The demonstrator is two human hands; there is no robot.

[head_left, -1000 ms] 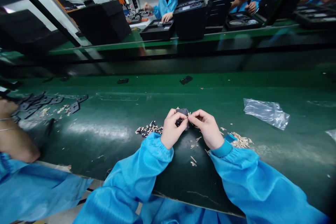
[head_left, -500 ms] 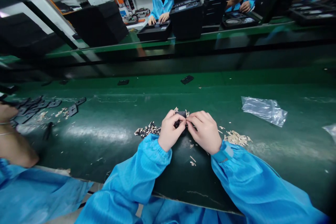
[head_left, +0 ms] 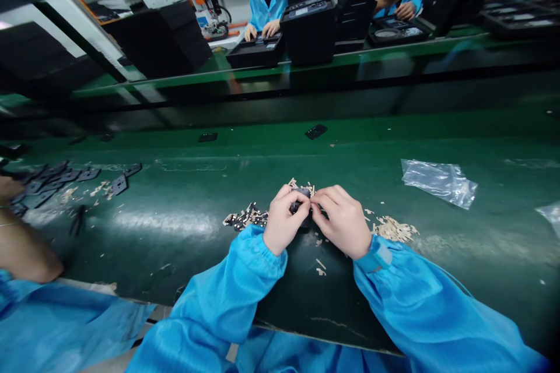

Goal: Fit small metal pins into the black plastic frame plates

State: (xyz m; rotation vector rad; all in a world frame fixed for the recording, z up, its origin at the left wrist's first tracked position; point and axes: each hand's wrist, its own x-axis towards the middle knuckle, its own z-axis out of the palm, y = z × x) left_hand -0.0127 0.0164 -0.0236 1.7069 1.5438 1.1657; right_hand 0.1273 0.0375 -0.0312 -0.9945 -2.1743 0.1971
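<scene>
- Both hands meet at the middle of the green bench (head_left: 184,253), over a dark plastic part (head_left: 300,192), largely hidden by my fingers.
- Left hand (head_left: 282,218): closed, gripping the part between thumb and fingers.
- Right hand (head_left: 343,221): thumb and fingertips drawn together in a pinch at the part's right edge; whether anything lies between them, I cannot tell.
- State of the part: in hand and not set down; I judge work on this piece to be under way and unfinished.
- Just beside my left hand, a pile of small black-and-tan pieces (head_left: 245,217); I judge these to be stock that remains, though I cannot tell whether any is finished.
- Near my right wrist, a heap of tan slips (head_left: 396,229); with the loose slips (head_left: 321,271) nearer me, it suggests that a good deal is already done.
- Farther right, a clear plastic bag (head_left: 438,183) lies flat.
- Toward the far side, two flat black pieces (head_left: 315,131) lie well apart from each other and from my hands.
- At far left, a co-worker's arm (head_left: 28,247) rests near dark plates (head_left: 55,178).
</scene>
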